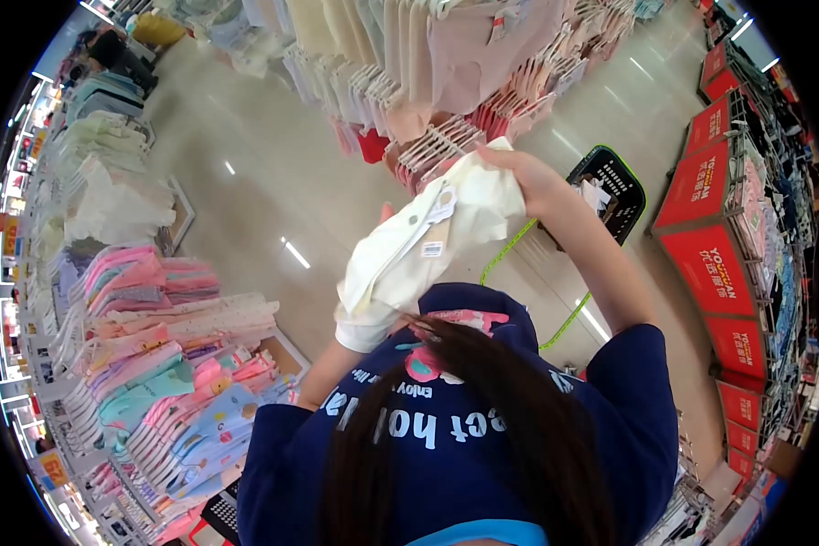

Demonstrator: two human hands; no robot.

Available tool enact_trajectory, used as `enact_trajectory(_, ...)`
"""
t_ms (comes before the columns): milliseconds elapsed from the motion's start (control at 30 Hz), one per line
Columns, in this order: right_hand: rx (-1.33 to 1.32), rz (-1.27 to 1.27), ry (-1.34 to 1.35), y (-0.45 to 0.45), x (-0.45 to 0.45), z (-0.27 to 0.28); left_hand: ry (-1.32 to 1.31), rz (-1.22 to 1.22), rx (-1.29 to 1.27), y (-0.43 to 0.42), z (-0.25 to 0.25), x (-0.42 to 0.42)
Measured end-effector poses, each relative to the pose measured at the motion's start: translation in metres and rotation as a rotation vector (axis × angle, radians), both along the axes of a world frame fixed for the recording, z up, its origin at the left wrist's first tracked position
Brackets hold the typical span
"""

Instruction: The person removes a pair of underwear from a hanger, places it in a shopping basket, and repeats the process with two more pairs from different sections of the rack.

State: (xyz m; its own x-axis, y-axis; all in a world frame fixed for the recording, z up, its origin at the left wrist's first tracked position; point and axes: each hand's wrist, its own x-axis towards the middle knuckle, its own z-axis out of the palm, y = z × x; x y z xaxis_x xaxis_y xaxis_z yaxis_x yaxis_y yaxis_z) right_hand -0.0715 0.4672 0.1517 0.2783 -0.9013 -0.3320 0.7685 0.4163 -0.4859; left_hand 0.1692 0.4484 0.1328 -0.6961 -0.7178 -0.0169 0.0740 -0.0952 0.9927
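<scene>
A white garment [405, 250] with snap buttons stretches between my two hands in front of my chest. On it hang a round-topped white tag [442, 206] and a brown tag with a barcode label [434, 238]. My right hand [519, 177] pinches the garment's far right end, its fingertips partly behind the cloth. My left hand [387, 212] is under or inside the garment; only a fingertip shows past its upper left edge, and cloth covers the wrist.
Hanging pale and pink clothes [409, 64] stand ahead. Racks of colourful clothes [182, 364] line the left. A black basket with a green rim [642, 191] sits on the floor at right, near red-panelled shelving [710, 264]. People [118, 59] are far off at upper left.
</scene>
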Motion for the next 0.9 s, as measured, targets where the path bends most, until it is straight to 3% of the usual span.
enact_trajectory(100, 0.151, -0.177, 0.131, 0.015, -0.001, 0.013, -0.008, -0.034, -0.017, 0.000, 0.002, -0.003)
enact_trajectory(233, -0.008, -0.096, 0.154, 0.025, -0.001, 0.035, -0.022, -0.081, -0.009, -0.002, 0.003, -0.009)
enact_trajectory(367, 0.373, -0.111, 0.203, 0.019, -0.007, -0.025, -0.046, -0.134, 0.034, -0.002, 0.002, -0.013)
enact_trajectory(433, 0.315, -0.138, 0.178, 0.019, -0.009, -0.020, -0.070, -0.168, -0.038, -0.006, -0.002, -0.014)
enact_trajectory(567, 0.234, -0.122, 0.101, 0.025, -0.015, -0.012, -0.161, -0.231, -0.558, -0.017, -0.021, -0.006)
enact_trajectory(633, 0.197, -0.099, 0.088, 0.025, -0.015, -0.029, -0.193, -0.299, -0.681, -0.019, -0.036, 0.001)
enact_trajectory(700, 0.442, -0.183, 0.116, 0.023, -0.009, -0.086, -0.270, -0.346, -0.784, -0.022, -0.039, 0.004)
enact_trajectory(767, 0.541, -0.187, 0.062, 0.028, 0.001, -0.107, -0.411, -0.356, -0.913, -0.026, -0.028, -0.002)
enact_trajectory(833, 0.432, -0.139, 0.055, 0.029, 0.006, -0.098, -0.177, -0.212, -0.408, -0.022, -0.016, -0.016)
enact_trajectory(900, 0.371, -0.109, 0.125, 0.030, 0.007, -0.068, -0.030, -0.171, -0.273, -0.021, 0.015, -0.024)
